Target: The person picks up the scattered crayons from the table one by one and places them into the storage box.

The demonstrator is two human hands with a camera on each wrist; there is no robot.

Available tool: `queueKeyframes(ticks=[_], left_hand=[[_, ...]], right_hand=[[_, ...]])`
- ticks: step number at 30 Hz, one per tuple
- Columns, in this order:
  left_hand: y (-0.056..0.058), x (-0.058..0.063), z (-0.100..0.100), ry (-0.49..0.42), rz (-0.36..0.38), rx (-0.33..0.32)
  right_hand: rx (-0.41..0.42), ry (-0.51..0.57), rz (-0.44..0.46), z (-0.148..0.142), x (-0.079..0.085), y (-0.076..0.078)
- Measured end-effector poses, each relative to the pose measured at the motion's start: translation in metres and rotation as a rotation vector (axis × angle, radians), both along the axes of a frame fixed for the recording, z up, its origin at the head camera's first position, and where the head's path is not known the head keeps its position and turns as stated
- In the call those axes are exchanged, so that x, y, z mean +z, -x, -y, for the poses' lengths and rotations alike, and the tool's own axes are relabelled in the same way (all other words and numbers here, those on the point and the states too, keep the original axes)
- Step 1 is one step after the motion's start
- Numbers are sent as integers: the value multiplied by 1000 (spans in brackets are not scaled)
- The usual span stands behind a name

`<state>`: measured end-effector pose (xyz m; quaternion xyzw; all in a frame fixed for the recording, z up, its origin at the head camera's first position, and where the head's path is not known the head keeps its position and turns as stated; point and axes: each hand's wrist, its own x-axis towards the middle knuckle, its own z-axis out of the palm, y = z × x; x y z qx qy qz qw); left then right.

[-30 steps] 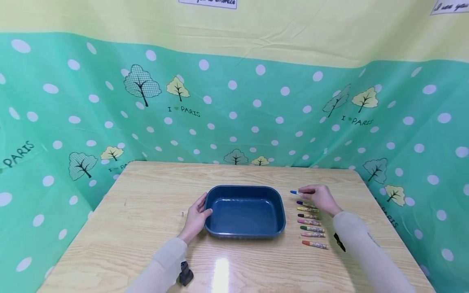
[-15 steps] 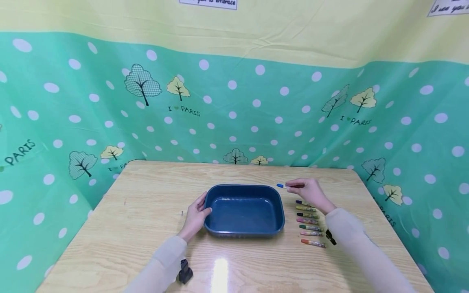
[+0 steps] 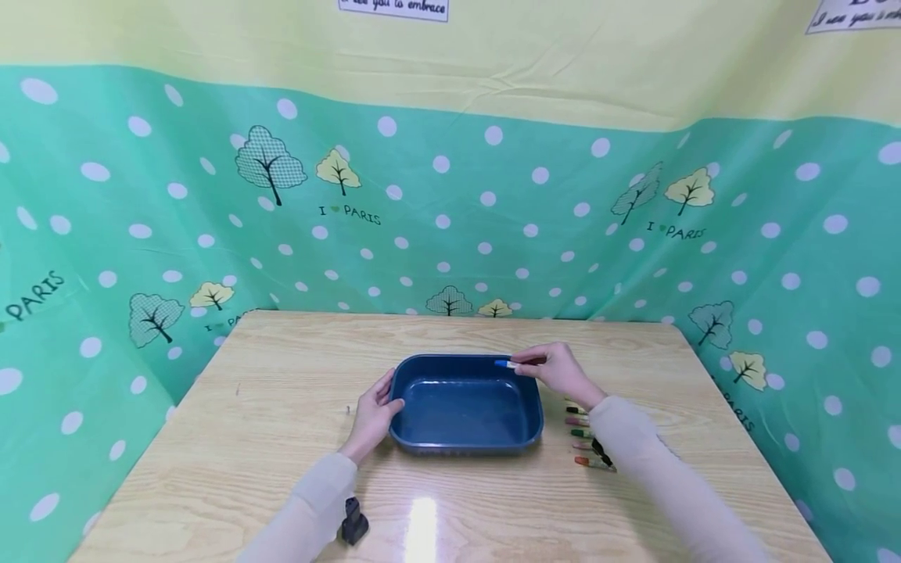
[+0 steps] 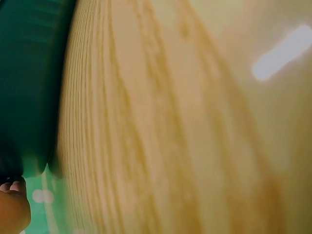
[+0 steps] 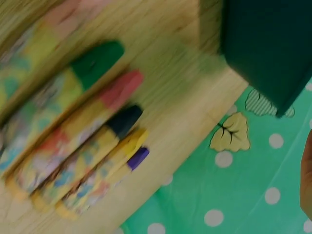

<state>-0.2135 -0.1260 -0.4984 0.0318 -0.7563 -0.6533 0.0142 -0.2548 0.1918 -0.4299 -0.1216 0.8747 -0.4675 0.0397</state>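
A dark blue rectangular plastic bin (image 3: 461, 418) stands on the table with nothing visible inside. My left hand (image 3: 372, 416) grips its left side, thumb over the rim and fingers along the outer wall. Over the bin's far right corner, my right hand (image 3: 563, 371) pinches a blue crayon (image 3: 503, 363) by its wrapped part, the blue tip pointing left. Right of the bin lies a row of several crayons, among them an orange crayon (image 3: 591, 462) at the near end and a green crayon (image 5: 97, 63). My right forearm partly covers this row in the head view.
The wooden table (image 3: 281, 438) runs back to a green dotted curtain (image 3: 486, 227), which also hangs at both sides. A black device (image 3: 354, 522) sits at my left wrist, and another dark piece (image 3: 601, 452) shows under my right sleeve, above the crayons.
My right hand has carried the blue crayon leftward from the far end of the row to above the bin's corner. My left hand has stayed on the bin's side.
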Motion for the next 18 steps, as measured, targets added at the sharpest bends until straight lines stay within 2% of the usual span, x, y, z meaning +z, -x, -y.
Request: queueKeyframes(ticks=[5,8,18], left_hand=[[1,-2,0,2,-11,-2],[1,-3,1,9,-18,-9],[-1,0,1,-26,7,-22]], right_hand=[[17,5,-3,12,-6,2],[17,14,28,17,-10,3],[25,25,54,30,-22,5]])
